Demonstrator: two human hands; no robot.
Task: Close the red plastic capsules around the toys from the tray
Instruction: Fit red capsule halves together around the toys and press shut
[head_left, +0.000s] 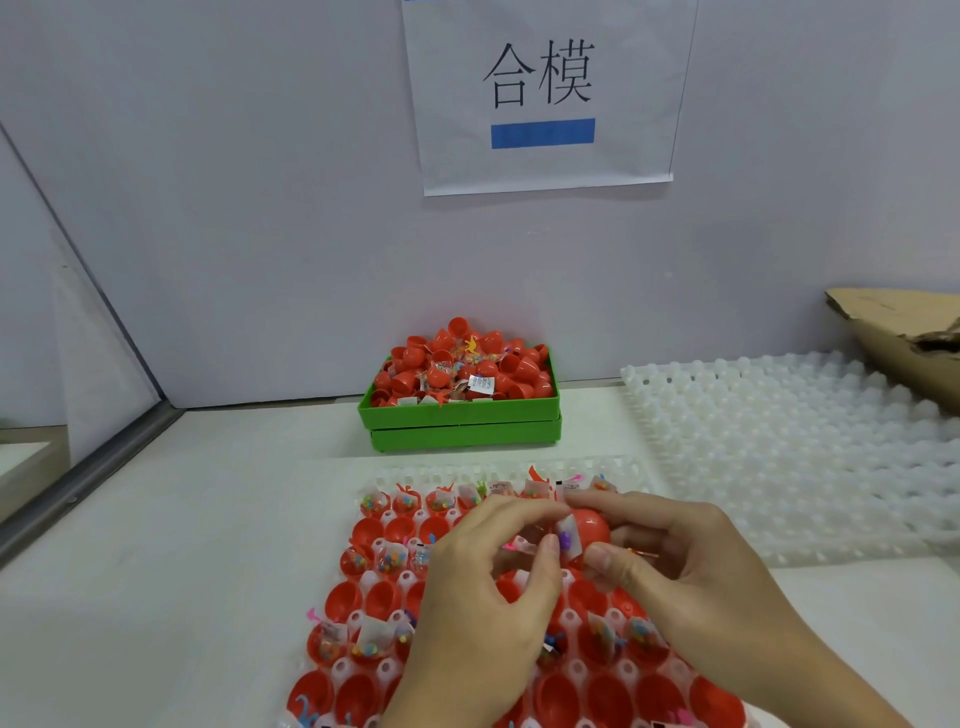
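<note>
While head view shows both hands over white tray (332, 670): right hand (691, 566) fingers curled round red capsule half (589, 525); left hand (483, 582) fingertips pinching toy packet (567, 539) against its open side. Capsule not yet closed. Below and left of fingers: rows of open red halves (343, 597), some with packets, some bare. No closed capsule visible in tray. Beyond fingers: green bin (457, 415) heaped with loose halves. Most work left.

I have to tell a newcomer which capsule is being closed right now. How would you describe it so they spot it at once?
Start at the white dimpled tray nearest the person, filled with red capsule halves. Above its middle, the left hand and right hand meet around one red capsule. Unlike its neighbours it is lifted off the tray, with a toy packet at its mouth.
</note>
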